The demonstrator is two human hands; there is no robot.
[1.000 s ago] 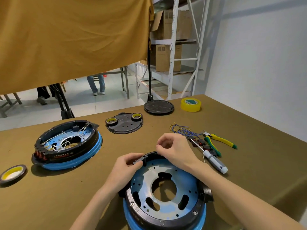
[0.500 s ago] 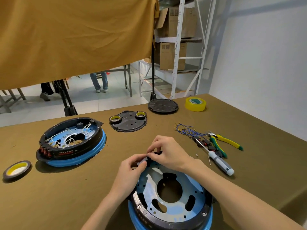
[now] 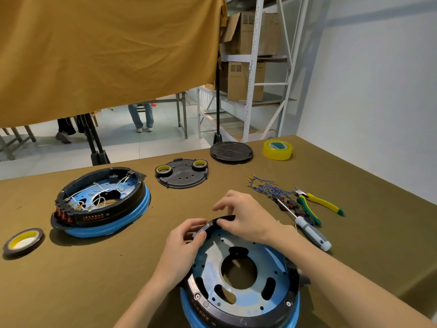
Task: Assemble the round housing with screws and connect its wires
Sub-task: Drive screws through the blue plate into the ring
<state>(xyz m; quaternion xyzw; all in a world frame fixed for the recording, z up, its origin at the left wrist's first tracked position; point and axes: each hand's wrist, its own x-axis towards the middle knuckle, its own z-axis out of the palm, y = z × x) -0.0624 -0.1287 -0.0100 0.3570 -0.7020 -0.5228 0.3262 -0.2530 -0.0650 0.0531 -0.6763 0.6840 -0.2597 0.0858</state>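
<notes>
Round housing [image 3: 241,275] sits at the near edge of the table [image 3: 71,280], at 6 o'clock in my view, black rim over a blue base, its perforated blue plate facing up. At its 11 o'clock rim, my left hand [image 3: 181,247] grips the edge, fingers curled, thumb and forefinger pinching a small grey piece [image 3: 199,232]. My right hand [image 3: 243,215] rests on the rim at 12 o'clock, thumb and lower fingers pinching the black edge, forefinger raised and spread clear. A second housing with white wires [image 3: 101,200] stands at 10 o'clock, well apart. Blue wires [image 3: 264,187], a screwdriver [image 3: 307,229] and pliers [image 3: 316,203] lie at 2 o'clock. A black cover plate [image 3: 182,174] lies at 12 o'clock.
</notes>
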